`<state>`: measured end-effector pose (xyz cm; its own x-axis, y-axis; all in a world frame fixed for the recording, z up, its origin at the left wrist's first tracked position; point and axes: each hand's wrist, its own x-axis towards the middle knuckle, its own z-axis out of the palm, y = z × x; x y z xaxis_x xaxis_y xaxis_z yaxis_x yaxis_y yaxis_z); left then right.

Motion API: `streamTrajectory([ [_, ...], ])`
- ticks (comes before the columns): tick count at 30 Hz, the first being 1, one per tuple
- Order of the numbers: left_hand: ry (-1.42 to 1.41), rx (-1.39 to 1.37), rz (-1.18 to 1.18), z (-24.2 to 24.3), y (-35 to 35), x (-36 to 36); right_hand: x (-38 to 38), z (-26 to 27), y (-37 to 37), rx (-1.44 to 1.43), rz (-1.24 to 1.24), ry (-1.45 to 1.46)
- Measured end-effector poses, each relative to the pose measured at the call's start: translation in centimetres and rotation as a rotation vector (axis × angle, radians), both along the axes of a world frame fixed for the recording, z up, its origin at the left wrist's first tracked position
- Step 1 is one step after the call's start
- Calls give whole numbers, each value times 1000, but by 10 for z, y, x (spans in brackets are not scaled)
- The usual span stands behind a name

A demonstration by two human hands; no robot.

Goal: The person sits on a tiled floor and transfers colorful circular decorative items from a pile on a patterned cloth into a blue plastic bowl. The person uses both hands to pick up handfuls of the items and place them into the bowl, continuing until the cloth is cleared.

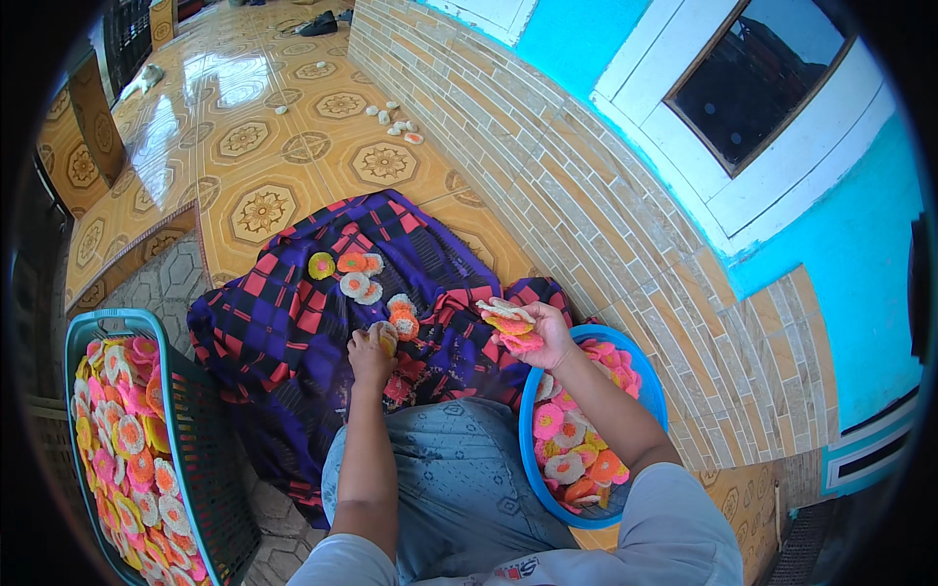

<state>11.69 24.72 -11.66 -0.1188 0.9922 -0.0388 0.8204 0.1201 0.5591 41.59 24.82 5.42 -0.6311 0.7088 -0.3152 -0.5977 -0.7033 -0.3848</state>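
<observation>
My left hand (372, 354) is closed over a pale and yellow flower-shaped disc (388, 337) on a purple, red and black checked cloth (293, 322). My right hand (546, 337) holds a small stack of similar discs (509, 324), white, yellow and pink, above the cloth's right side. Beyond my left hand lie several more discs, among them a yellow one (321, 266) and white ones with orange centres (355, 284). A round blue basin (529, 469) of colourful discs stands under my right forearm. Crumbs are scattered on the cloth near my left hand.
A tall green plastic basket (172, 410) full of discs stands at the left. A stone-tiled wall base (586, 212) runs along the right. Small white lumps (394, 128) lie on the patterned tile floor (264, 209), dark shoes (319, 25) farther back, and a white animal (144, 80) at upper left.
</observation>
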Motion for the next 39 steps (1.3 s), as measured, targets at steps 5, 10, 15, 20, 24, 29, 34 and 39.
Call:
streamTrajectory([
  [5,79,-81,-97,6,-23,17,37,35,-45,29,-166,-191],
  [10,-7,-78,-72,-4,-28,19,79,66,-82,93,-193,-124],
  [15,-717,59,146,0,-17,10,120,86,-117,219,-281,-269],
  [20,-1940,-183,562,10,-24,-31,143,118,-138,413,302,-1485],
  [24,-1183,-166,409,5,-15,-46,100,128,-109,780,762,-2253],
  [29,-214,-61,-4,4,-17,6,-25,37,-4,1328,293,-1590],
  [34,73,-44,-130,4,-23,34,-140,-91,80,1376,577,-1709],
  [39,-275,-211,-37,-12,1,6,-160,-124,107,1414,788,-1857],
])
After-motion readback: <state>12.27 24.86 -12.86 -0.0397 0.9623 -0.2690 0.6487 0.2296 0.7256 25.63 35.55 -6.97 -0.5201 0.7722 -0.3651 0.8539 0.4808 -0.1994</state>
